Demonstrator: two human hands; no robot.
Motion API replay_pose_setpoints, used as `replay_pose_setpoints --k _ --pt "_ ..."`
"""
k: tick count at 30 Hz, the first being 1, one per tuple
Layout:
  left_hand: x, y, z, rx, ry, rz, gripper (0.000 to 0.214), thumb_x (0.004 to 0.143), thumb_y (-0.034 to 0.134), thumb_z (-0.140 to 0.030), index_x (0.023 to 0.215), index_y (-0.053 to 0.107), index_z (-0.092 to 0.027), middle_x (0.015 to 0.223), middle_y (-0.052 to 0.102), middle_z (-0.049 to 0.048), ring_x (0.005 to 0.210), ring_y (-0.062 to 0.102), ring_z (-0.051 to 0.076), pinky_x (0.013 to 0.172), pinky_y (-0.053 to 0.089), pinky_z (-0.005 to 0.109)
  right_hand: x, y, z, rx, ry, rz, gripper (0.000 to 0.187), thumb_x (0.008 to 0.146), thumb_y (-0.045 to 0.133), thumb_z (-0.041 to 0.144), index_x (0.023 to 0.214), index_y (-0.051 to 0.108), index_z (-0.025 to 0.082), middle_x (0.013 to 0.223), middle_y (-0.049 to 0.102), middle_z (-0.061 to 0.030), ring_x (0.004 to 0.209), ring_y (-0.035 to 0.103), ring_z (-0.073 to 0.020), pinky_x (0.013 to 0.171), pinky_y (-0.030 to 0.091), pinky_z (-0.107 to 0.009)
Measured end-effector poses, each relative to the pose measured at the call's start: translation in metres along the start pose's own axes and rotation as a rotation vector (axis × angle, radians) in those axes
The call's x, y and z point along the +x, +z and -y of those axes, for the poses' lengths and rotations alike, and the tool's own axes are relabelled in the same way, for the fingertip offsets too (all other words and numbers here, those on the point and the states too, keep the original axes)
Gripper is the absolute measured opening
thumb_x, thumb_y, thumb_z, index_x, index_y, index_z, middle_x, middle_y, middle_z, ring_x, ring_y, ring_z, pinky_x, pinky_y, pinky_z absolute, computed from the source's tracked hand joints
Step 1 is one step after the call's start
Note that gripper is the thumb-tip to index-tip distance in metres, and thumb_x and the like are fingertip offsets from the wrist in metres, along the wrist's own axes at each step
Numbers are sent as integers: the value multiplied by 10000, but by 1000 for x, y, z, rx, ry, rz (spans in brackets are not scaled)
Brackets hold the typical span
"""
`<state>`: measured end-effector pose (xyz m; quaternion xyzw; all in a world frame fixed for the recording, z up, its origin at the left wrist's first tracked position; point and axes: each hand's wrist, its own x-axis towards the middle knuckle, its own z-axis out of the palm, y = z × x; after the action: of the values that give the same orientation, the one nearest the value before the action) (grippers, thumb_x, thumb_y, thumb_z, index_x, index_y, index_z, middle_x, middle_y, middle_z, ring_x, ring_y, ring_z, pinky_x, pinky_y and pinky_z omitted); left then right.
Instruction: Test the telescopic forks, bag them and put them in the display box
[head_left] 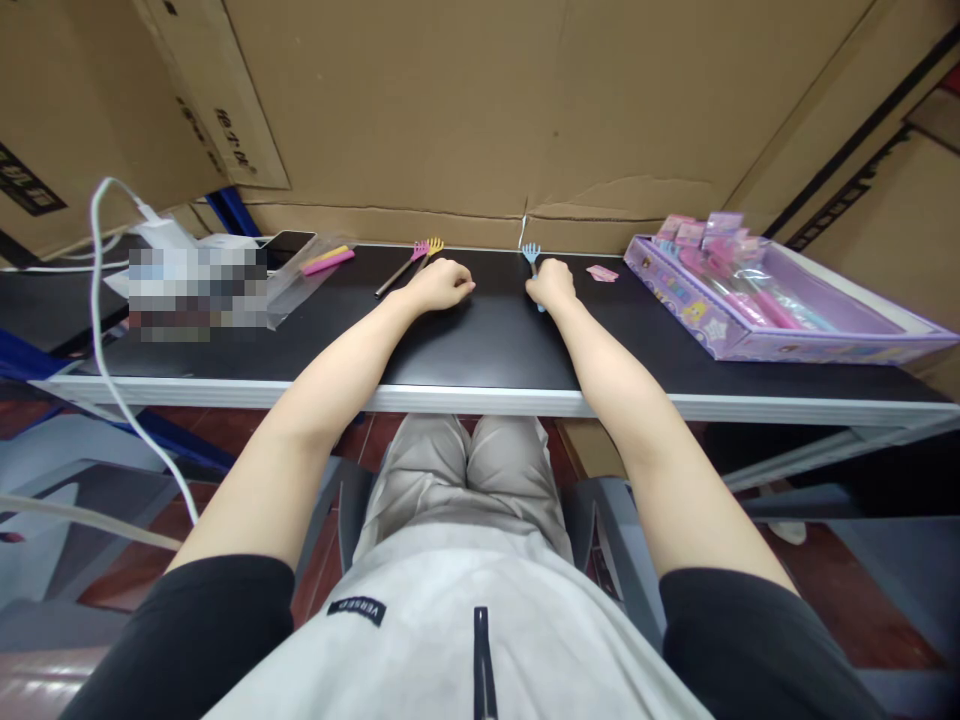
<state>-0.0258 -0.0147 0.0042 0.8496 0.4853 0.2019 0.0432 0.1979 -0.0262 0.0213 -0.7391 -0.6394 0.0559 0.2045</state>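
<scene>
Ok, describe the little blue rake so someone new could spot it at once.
On the black table, look at the far edge by the cardboard wall, where the right hand rests. The blue rake sticks out beyond its knuckles, handle under the hand. The pink rake and yellow rake by the left hand look alike; only this one is blue.

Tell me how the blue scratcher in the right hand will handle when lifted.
The blue scratcher in the right hand looks thin and small, so probably light. Its flat claw head likely stops it rolling on the table. The slim stem may flex a little.
</scene>
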Motion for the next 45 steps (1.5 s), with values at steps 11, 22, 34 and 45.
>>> replay_pose_setpoints --k 11,22,34,45 --pt "-1 -3 -2 -24 -10 10 310 1004 595 -243 1083 873 -133 993 834 138 982 756 269 999 556 368 3 -2 -3 -5 -21 14 451 983 639 42 1421 718 -38 1498 683 -316 1445 667 -406 1240 520 -470" --pt "-11 -36 21 36 -331 -257 395 998 582 -399 1245 812 -194 1176 812 170 1337 664 386 1195 472 487 -1 -7 -2 -32 -31 34 479 958 643 35 1430 700 -20 1503 673 -306 1461 648 -403 1221 518 -449" --pt "-52 -57 122 -145 -824 -389 1372 440 439 -1097 1349 745 -115 1613 634 301 1730 -30 565 1129 100 774 -1 -7 -4 -28 -36 29 469 962 633 13 1423 715 -9 1483 698 -294 1457 661 -404 1223 532 -474" --pt "-44 -49 150 -100 -850 -113 1184 404 386 -1076 995 806 -141 1515 701 315 1718 -115 584 1067 70 782 8 0 -9 -32 -54 2 472 927 647 24 1388 745 -1 1422 726 -282 1396 683 -394 1187 548 -473"
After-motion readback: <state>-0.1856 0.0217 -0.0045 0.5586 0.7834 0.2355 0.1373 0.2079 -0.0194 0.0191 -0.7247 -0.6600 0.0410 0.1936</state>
